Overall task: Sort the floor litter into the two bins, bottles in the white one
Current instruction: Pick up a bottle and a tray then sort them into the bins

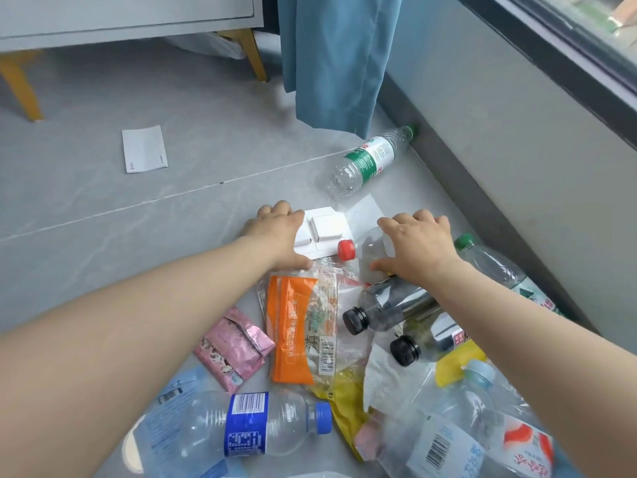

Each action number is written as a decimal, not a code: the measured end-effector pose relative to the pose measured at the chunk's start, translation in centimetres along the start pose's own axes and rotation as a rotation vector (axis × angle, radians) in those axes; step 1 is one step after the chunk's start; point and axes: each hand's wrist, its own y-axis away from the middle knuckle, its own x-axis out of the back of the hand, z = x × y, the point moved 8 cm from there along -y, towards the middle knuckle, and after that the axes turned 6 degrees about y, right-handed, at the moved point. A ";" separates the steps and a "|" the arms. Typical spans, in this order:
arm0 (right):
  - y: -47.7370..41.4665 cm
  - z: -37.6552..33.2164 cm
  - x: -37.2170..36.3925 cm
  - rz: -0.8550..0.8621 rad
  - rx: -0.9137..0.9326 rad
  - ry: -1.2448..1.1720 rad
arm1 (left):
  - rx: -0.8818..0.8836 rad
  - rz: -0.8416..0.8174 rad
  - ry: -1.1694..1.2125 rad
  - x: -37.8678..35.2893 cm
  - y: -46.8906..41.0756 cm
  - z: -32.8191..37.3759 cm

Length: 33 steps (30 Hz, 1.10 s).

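Two bare arms reach forward over litter strewn on a grey floor (103,208). The left hand (277,232), at the centre of the frame, rests palm down with fingers curled on the edge of a flattened white carton (322,231); whether it actually grips the carton cannot be told. The right hand (418,244), just to its right, is spread open on a clear red-capped bottle (365,250) lying on its side, cap pointing left, touching it without closing round it. Beyond the hands, near the wall at upper right, lies a green-labelled bottle (370,160), with a white sheet (365,210) between it and the carton. Below the hands lie an orange wrapper (293,326), a pink packet (232,346) and two black-capped bottles (386,308). A blue-capped bottle (248,422) lies at lower centre, more clear bottles crowd the lower right, and a green-capped bottle (496,263) lies under the right forearm. A white paper (144,149) lies apart at upper left, near a cabinet's yellow legs (20,88). A blue curtain (334,60) hangs at top centre. Neither bin is in view
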 end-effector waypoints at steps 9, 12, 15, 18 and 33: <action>0.3 0.0 0.1 0.007 -0.010 -0.007 | 0.278 -0.047 -0.005 0.2 1.1 -3.0; 0.6 -0.1 0.1 0.000 -0.007 -0.001 | 0.375 -0.057 0.046 0.2 2.0 -5.0; 1.1 -0.1 0.1 -0.007 -0.012 0.010 | 0.347 -0.017 0.096 0.1 2.5 -5.6; 1.7 -0.1 -0.1 -0.028 -0.019 0.008 | 0.313 0.044 0.186 0.3 3.0 -5.3; 4.1 -0.2 -0.6 -0.094 -0.016 -0.057 | 0.322 0.088 0.464 1.7 5.1 -5.8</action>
